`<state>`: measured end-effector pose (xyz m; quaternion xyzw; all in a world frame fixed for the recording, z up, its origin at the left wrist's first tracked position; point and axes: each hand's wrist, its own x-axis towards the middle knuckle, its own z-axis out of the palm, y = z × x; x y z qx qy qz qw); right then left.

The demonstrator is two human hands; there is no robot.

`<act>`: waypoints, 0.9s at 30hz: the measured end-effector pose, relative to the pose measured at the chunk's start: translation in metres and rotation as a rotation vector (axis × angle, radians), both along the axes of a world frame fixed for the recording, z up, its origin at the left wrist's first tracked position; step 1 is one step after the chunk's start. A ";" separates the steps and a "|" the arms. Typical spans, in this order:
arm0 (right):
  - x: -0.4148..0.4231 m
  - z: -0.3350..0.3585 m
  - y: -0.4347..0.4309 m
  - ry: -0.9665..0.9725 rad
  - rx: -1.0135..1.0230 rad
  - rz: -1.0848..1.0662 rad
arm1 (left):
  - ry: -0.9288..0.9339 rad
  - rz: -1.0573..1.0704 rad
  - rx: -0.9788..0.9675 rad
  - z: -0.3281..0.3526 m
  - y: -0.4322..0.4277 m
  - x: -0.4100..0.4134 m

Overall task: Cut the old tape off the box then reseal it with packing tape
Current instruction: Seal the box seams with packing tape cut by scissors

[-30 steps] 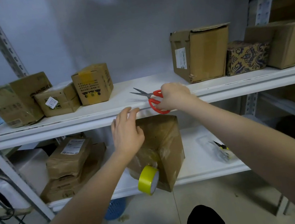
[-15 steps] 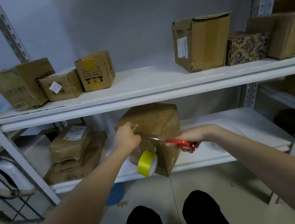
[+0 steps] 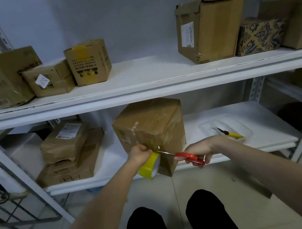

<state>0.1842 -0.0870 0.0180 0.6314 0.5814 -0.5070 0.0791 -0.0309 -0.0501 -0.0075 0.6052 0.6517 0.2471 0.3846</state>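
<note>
1. Scissors came down from upper shelf to box; L hand dropped to tape roll.
2. R hand grips the red handles, tips at box's front corner.
3. L hand's fingers curl tight on tape roll's top, 6 o'clock of box.
4. Box sits at lower shelf front edge.

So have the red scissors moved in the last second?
Yes. The scissors came down off the upper shelf to the front of the taped box below it.

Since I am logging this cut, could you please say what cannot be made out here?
Head view:
What the left hand pinches at the box: hidden by its fingers.
Whether the scissors' blades cut anything: too small.
Tape roll's upper edge: behind the left hand.
Shipping label text: too small.
</note>
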 end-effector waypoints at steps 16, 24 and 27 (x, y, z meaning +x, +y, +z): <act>-0.028 -0.030 0.010 0.267 0.130 -0.064 | -0.202 0.033 -0.052 -0.016 0.001 -0.003; -0.025 -0.022 0.014 0.291 0.237 -0.067 | -0.319 0.106 -0.252 -0.009 0.007 -0.003; -0.021 -0.020 0.014 0.295 0.271 -0.070 | -0.301 0.106 -0.272 -0.004 0.008 -0.005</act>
